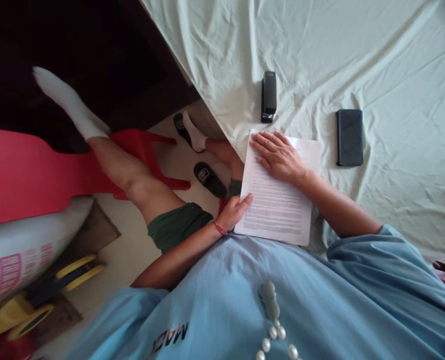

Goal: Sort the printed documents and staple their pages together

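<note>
A stack of printed paper sheets [275,207] lies against my body at the edge of the cloth-covered table. My left hand [234,212] grips its lower left edge, thumb on top and the other fingers hidden beneath. Across the upper part of the top sheet my right hand [278,156] rests flat, fingers stretched out. Just beyond the papers stands a black stapler [269,96], apart from both hands. To the right of the sheets lies a dark smartphone [349,137], screen up.
A wrinkled pale cloth [402,65] covers the table. On the left, one leg rests across a red plastic stool [132,145] near a red chair [27,175]. Below are a loose black slipper [210,179], a printed white sack [31,250] and a yellow wheeled object [20,315].
</note>
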A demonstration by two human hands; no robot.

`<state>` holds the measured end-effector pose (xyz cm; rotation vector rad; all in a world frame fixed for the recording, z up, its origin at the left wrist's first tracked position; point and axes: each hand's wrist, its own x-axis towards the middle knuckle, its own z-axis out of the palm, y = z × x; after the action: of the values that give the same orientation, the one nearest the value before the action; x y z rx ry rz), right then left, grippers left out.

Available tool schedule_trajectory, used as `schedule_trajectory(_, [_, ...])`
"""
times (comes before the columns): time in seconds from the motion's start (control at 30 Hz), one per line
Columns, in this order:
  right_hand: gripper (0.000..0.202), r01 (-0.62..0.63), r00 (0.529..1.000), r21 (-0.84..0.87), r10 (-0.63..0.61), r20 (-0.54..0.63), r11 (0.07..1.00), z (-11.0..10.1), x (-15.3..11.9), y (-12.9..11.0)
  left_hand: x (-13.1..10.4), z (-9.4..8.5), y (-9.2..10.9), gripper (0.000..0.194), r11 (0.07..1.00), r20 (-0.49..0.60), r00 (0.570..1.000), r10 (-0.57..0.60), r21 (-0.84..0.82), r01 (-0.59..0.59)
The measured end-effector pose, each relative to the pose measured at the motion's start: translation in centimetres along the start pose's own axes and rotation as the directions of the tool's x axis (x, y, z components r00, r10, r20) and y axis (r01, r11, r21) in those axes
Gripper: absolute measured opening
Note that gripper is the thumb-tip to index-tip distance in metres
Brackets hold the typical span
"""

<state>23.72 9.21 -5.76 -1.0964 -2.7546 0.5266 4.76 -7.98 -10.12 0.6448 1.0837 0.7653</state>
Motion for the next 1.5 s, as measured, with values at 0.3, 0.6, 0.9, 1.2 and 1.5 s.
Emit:
schedule_trajectory(0.3, [0.05,-0.231,0.957,0.003,0.228,-0.176,0.973,-0.8,0.6,0.7,1.0,-0.6,-0.2,0.075,0.98,0.005,0.997,0.076,0.184,-0.076])
schedule_trajectory(0.6, [0.039,-0.34,0.929,-0.047,0.327,-0.174,0.939,-1.0,2.3,-0.4,1.8,-0.6,2.2,0.061,0.918,-0.119,0.947,0.299,0.307,-0.251])
schedule_trajectory(0.9, [0.036,-0.334,0.932,-0.102,0.313,-0.181,0.937,-1.1,2.7,-1.3,2.3,0.1,1.6,0.069,0.901,-0.167,0.932,0.32,0.358,-0.246])
schedule_trajectory(1.2, [0.034,-0.37,0.92,-0.092,0.351,-0.175,0.924,-1.2,2.5,-1.3,3.1,0.2,1.6,0.074,0.936,-0.145,0.958,0.246,0.292,-0.196])
schedule_trajectory(1.5, [0.029,-0.359,0.912,0.091,0.37,-0.178,0.929,-2.0,3.2,1.6,2.8,0.4,2.6,0.076,0.877,-0.134,0.947,0.293,0.432,-0.21])
